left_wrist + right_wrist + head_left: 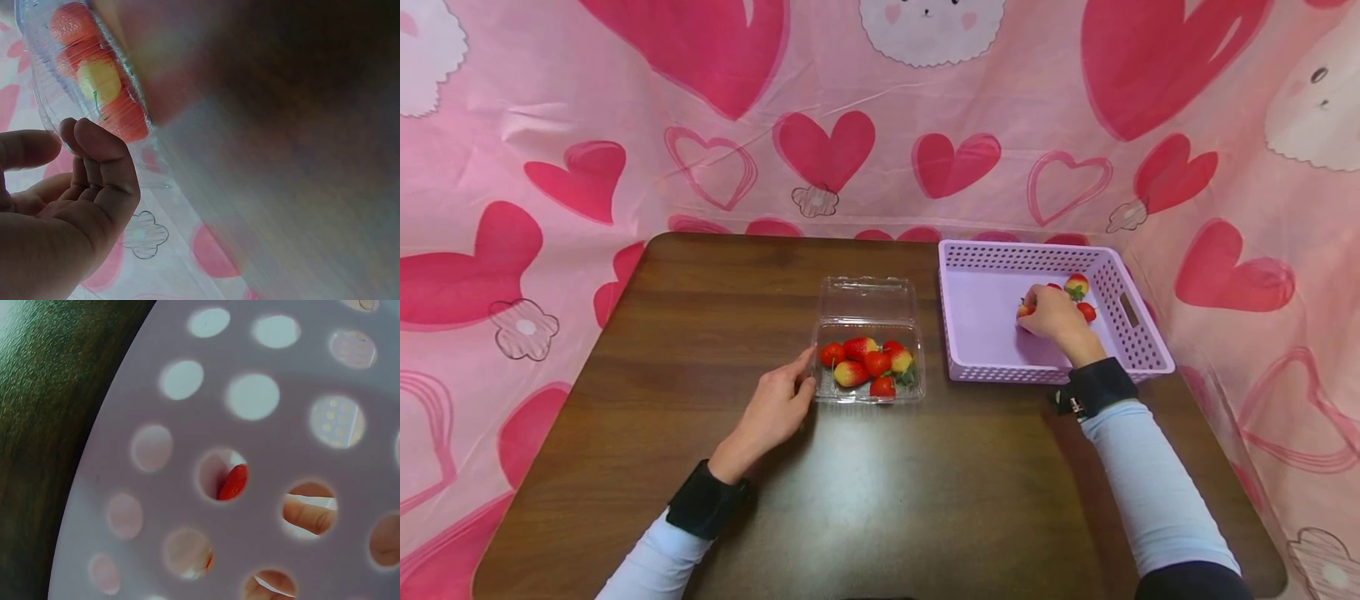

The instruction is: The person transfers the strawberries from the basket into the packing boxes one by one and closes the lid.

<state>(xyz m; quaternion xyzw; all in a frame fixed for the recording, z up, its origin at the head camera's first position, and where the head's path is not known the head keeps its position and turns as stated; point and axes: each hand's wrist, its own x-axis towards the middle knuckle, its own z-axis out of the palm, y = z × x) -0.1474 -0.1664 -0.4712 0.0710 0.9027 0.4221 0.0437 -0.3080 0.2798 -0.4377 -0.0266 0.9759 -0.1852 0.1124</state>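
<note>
My left hand [775, 402] pinches the left edge of an open clear plastic clamshell container [868, 298], thumb and fingertips at its rim in the left wrist view. Inside lie several red-and-yellow strawberries [851, 373] and rounder, plain red fruits [832, 355]. Over at the right, my right hand [1054, 315] reaches into a lilac basket [981, 325], its fingers curled round a strawberry [1023, 310] that they partly hide. The right wrist camera looks through the holed basket wall [169, 506], where bits of fingers [309, 515] and a red fruit [234, 482] show.
Behind the right hand, another strawberry [1077, 286] and a red fruit [1086, 312] lie in the basket. Container and basket stand side by side on a brown wooden table [715, 292]. A pink heart-print cloth [895, 100] hangs along the back and sides.
</note>
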